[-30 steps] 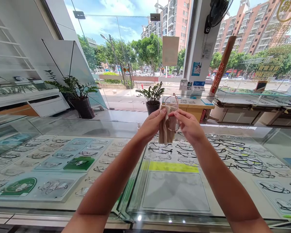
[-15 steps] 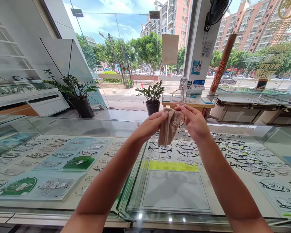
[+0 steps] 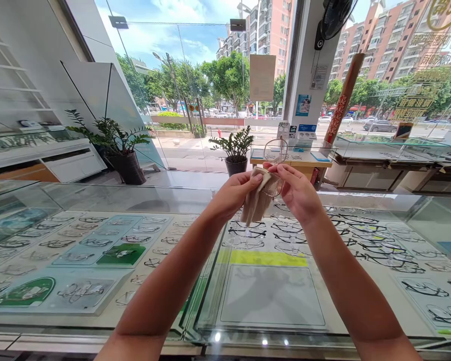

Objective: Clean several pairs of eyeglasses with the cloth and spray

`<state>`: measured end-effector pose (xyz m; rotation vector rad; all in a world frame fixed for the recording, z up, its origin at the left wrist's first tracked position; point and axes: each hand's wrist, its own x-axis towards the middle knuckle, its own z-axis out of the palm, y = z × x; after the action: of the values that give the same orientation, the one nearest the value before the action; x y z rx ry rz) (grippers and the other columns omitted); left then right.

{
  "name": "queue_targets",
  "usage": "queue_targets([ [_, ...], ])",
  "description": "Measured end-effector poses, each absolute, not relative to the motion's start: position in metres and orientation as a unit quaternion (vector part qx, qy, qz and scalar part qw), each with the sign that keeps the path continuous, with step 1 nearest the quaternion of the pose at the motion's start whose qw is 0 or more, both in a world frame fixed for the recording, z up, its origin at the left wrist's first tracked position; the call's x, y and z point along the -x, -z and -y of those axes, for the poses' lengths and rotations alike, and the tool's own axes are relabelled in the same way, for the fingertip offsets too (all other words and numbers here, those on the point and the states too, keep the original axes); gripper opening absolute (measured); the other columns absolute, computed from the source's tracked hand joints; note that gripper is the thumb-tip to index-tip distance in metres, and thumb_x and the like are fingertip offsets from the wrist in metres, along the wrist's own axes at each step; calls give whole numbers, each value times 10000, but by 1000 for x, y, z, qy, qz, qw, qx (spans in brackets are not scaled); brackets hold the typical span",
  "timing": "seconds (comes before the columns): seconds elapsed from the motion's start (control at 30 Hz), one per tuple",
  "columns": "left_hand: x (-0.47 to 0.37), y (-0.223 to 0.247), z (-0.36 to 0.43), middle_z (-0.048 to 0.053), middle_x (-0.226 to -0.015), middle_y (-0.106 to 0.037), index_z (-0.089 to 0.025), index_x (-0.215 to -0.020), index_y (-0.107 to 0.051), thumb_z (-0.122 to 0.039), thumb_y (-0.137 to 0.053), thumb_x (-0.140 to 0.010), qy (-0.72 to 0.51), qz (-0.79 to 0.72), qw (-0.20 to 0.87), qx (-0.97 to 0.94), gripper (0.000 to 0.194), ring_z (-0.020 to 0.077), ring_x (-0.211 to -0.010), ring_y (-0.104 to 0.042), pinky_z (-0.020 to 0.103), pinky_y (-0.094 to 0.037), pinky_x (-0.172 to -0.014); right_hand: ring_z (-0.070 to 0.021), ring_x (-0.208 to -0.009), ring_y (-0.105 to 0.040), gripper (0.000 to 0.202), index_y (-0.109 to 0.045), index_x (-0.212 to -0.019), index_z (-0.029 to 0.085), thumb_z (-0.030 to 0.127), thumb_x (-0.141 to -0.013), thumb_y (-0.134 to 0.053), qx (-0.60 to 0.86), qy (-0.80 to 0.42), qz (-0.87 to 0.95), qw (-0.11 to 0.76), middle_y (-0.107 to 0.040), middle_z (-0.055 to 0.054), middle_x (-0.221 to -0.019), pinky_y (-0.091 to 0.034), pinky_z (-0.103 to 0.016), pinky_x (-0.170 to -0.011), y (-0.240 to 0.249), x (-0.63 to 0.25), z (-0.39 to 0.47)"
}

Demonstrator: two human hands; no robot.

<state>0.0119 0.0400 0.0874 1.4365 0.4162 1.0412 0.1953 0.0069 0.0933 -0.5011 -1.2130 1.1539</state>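
My left hand [image 3: 237, 194] is closed on a beige cloth [image 3: 254, 206], whose folds hang down below the fingers. My right hand [image 3: 297, 190] pinches a pair of thin-rimmed eyeglasses [image 3: 275, 139] near the bridge. The glasses are turned on end, one round lens above the fingers and the other below. Cloth lies against the lower lens, partly hiding it. Both hands are held close together above a glass display counter [image 3: 214, 301].
Inside the counter lie rows of eyeglass frames [image 3: 248, 231], a white mat [image 3: 272, 296] and a yellow strip [image 3: 268, 257]. Beyond it stand potted plants [image 3: 236, 150], a wooden table [image 3: 293, 163] and a glass front. A black fan [image 3: 336, 20] hangs at upper right.
Both hands have shifted slightly left with the glasses and cloth. The cloth has moved across the lower lens, and the right fingers have closed in nearer to the left hand.
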Motion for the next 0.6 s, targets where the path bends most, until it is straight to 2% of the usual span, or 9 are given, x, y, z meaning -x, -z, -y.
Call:
queue_targets([
  [0.1,-14,-88,-40,75,-910,-772,-137,-996,-822,-499,-898,-835,-463,-187,601,-623,403,146,-771,-669,268,-517,-727,-262,-1295,-675,183,-854,-905,312,491,-864,-850,221,-502,535,643,-818,-19,-1237,-535,-428,-1115,-92,-193,-7],
  [0.33,-21,-84,-37,61,-777,-727,-130,-886,-796,-614,-847,-850,-465,-194,597,-624,488,122,-680,-609,267,-466,-662,-269,-1327,-665,213,-853,-887,305,511,-835,-869,219,-487,541,649,-825,-31,-1201,-464,-456,-1228,-92,-186,-5],
  [0.6,-27,-84,-30,36,-822,-727,-154,-974,-779,-636,-849,-838,-489,-188,584,-620,506,139,-752,-636,272,-499,-712,-270,-1262,-692,241,-875,-988,342,545,-861,-843,228,-467,559,646,-838,-11,-1172,-471,-485,-1221,-89,-181,-6],
])
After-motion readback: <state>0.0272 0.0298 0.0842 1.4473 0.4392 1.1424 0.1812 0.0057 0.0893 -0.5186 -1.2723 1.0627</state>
